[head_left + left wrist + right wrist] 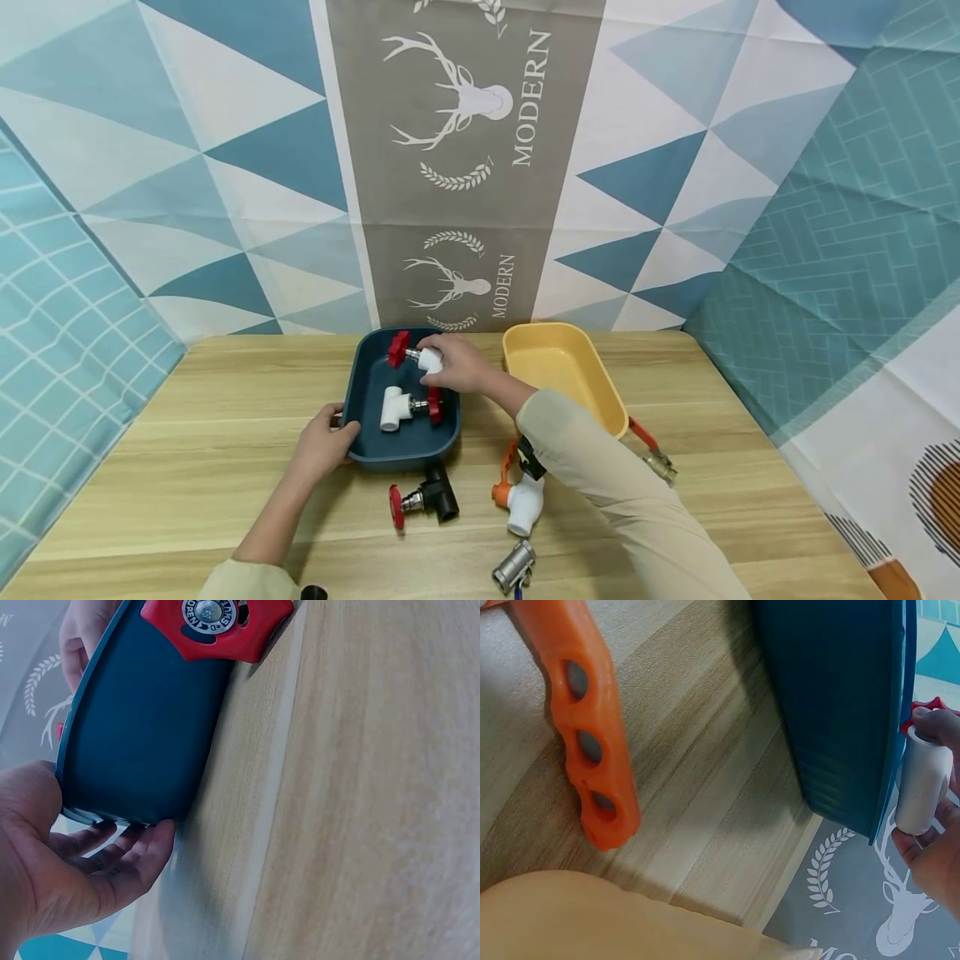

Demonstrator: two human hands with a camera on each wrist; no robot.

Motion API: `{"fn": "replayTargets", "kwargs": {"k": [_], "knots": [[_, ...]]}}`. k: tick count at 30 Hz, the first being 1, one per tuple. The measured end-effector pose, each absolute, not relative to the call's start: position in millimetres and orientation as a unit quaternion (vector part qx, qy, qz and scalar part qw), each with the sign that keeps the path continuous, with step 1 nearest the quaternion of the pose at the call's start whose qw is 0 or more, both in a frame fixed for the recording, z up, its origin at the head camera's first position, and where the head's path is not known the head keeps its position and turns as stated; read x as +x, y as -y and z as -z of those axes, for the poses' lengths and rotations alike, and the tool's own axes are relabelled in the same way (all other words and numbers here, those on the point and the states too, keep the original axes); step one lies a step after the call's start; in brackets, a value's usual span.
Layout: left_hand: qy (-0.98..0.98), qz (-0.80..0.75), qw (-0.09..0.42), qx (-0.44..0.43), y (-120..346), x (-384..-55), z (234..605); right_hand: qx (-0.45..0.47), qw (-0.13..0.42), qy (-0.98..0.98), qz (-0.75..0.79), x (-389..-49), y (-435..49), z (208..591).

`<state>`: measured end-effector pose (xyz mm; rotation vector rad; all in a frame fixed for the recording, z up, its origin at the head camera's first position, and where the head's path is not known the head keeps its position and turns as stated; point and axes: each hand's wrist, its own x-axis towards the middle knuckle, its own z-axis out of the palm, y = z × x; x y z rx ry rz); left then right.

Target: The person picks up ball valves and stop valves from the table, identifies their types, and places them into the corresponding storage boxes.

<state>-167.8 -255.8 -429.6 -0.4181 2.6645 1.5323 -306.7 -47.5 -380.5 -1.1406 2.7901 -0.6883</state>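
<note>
Over the far part of a dark blue tray (358, 392), my right hand (459, 364) grips a white valve (431, 360) with a red handwheel by its body. In the right wrist view the white pipe body (922, 782) sits between thumb and fingers, above the tray's rim. Inside the tray lies a second white valve (393, 408), its red handwheel pointing right. My left hand (324, 442) holds the tray's left side, thumb at the rim; the left wrist view shows its fingers (142, 859) against the outer wall.
In front of the tray lies a black valve (435, 493) with a red handwheel. Right of it are a white ball valve (527, 504) with an orange handle and a metal fitting (514, 565). A yellow tray (551, 350) stands right, with a red-handled brass valve (660, 467) beside it.
</note>
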Motion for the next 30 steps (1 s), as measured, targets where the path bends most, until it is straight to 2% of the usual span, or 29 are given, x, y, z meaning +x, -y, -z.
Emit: {"fn": "replayTargets", "kwargs": {"k": [30], "knots": [[-0.855, -0.499, 0.026, -0.139, 254.7, -167.6, 429.6, -0.374, 0.045, -0.901, 0.216, -308.5, 55.1, 394.0]]}}
